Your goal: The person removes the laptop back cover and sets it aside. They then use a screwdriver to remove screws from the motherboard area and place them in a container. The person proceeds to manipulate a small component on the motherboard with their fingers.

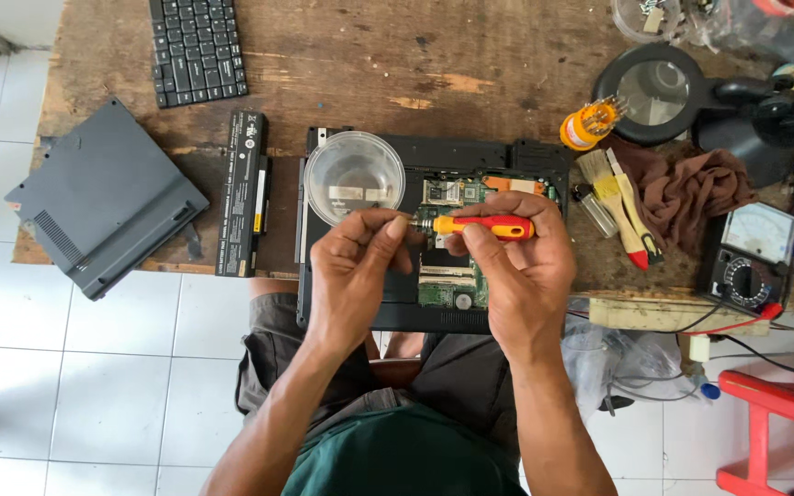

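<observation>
An opened black laptop base [507, 161] lies on the wooden table, its green circuit board [448, 285] exposed. My right hand [521, 276] grips a red and yellow screwdriver [484, 226] held level above the board. My left hand [356, 271] pinches the screwdriver's metal tip between thumb and fingers. A clear round plastic bowl [354, 174] rests on the laptop's upper left corner, just above my left hand.
Left of the laptop lie a black battery pack [241, 193] and a grey cover panel [103, 197]. A loose keyboard [197, 48] sits at the top. To the right are brushes [622, 207], a brown rag [691, 188], a magnifier lamp [659, 90] and a multimeter [751, 257].
</observation>
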